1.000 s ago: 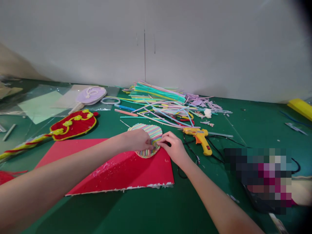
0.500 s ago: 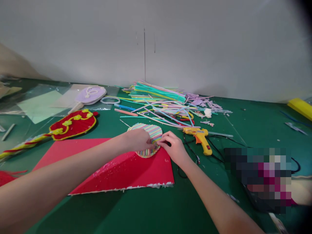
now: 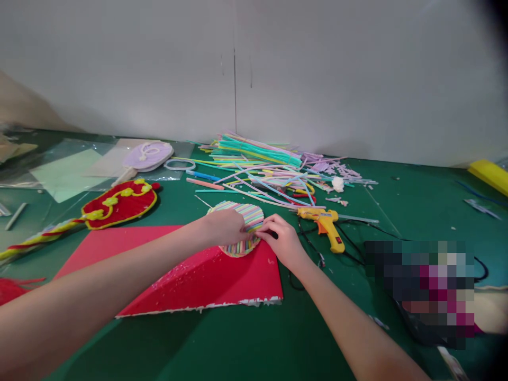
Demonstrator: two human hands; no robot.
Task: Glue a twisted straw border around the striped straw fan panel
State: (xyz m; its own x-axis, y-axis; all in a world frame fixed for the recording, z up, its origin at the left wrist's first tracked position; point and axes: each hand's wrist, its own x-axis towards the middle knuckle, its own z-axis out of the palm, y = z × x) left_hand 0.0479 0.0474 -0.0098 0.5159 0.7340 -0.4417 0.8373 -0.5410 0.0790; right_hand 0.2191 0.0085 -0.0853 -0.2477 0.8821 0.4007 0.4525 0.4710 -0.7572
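Note:
A round disc [image 3: 254, 214] covered in rows of pastel striped pipe cleaners lies on a red board [image 3: 238, 280]. My left hand [image 3: 228, 227] reaches across the disc, its fingers curled and its thumb pressed near the right edge. From the right, my right hand [image 3: 280, 238] pinches that same edge between thumb and fingertips, almost touching the left thumb. Whatever small piece may lie between the fingertips is too hidden to make out. A thin stem sticks out at the disc's upper left.
A yellow glue gun [image 3: 327, 225] with a black cord lies right of my hands. Behind are loose pipe cleaners [image 3: 260, 151]. At left lie a red fan-shaped piece [image 3: 123, 209] with yellow trim and a lilac one [image 3: 156, 159]. A dark blurred object [image 3: 420, 291] is at right.

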